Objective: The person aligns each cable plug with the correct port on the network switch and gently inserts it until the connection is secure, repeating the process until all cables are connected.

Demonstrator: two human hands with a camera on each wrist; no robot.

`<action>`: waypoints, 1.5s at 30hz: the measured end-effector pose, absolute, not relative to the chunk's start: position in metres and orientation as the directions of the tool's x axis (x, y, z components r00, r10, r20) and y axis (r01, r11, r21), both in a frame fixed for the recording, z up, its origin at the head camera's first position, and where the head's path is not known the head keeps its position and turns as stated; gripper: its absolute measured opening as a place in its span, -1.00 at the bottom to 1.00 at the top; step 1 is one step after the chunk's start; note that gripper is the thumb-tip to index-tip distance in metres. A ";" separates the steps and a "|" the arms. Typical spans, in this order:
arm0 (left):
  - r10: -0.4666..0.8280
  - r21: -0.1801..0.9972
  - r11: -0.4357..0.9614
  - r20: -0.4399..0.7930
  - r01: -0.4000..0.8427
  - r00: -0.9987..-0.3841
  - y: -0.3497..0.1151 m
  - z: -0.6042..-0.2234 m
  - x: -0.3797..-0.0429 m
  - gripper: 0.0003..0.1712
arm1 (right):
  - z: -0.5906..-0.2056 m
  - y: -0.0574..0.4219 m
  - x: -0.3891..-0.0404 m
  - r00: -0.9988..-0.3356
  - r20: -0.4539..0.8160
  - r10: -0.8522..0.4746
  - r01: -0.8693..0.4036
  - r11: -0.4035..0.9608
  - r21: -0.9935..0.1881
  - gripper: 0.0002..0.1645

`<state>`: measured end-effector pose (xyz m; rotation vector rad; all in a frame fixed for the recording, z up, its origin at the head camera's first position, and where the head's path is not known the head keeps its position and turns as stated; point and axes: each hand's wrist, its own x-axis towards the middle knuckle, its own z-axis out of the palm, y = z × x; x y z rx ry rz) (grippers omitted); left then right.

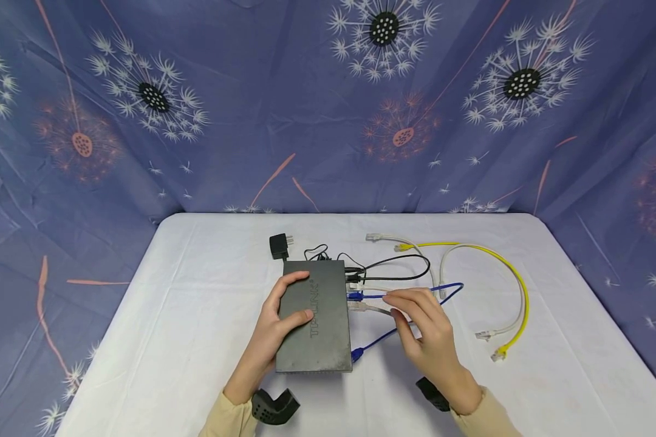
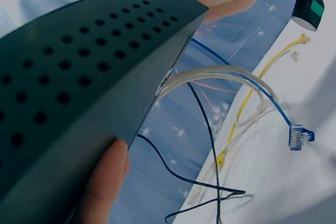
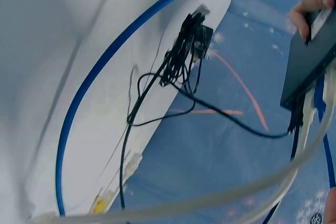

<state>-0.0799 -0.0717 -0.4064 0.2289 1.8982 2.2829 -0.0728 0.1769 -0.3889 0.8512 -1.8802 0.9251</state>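
A black TP-LINK network switch (image 1: 322, 349) lies in my left hand (image 1: 281, 321), which grips it from the left side with the thumb on its top face. Two black leads, two grey network cables (image 1: 379, 310) and a blue network cable (image 1: 370, 297) run from its right side. My right hand (image 1: 429, 328) is just right of these plugs, thumb and fingers bent, with its fingertips at the blue cable. The grey cable passes close to the thumb. The blue cable's loose plug (image 2: 299, 138) hangs free near the switch's near right corner.
A black power adapter (image 1: 279, 246) and bundled black cord (image 3: 178, 51) lie behind the switch. At the right, a yellow network cable (image 1: 516, 273) and a grey one curve over the white tabletop (image 1: 169, 340). A patterned blue cloth (image 1: 284, 121) hangs behind the table.
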 end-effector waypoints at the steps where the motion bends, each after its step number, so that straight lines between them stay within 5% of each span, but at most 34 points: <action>1: 0.223 0.983 -0.180 0.012 -0.029 -0.975 -0.072 -0.407 -0.080 -0.35 | -0.388 0.179 -0.072 -0.403 0.895 -0.190 -0.825 0.499 -0.266 -0.67; 18: 0.207 0.986 -0.164 0.010 -0.025 -0.978 -0.075 -0.411 -0.080 -0.34 | -0.377 0.214 -0.064 -0.374 0.925 -0.069 -0.790 0.547 -0.278 -0.59; 34: 0.214 0.982 -0.188 0.009 -0.032 -0.977 -0.076 -0.412 -0.079 -0.35 | -0.388 0.252 -0.050 -0.515 0.857 0.019 -0.662 0.626 -0.412 -0.47; 40: 0.208 0.983 -0.180 0.006 -0.032 -0.978 -0.076 -0.412 -0.079 -0.35 | -0.407 0.280 -0.046 -0.587 0.809 0.030 -0.598 0.658 -0.458 -0.70; 45: 0.210 0.981 -0.189 -0.003 -0.044 -0.978 -0.076 -0.412 -0.079 -0.36 | -0.426 0.303 -0.045 -0.645 0.763 0.043 -0.529 0.697 -0.485 -0.64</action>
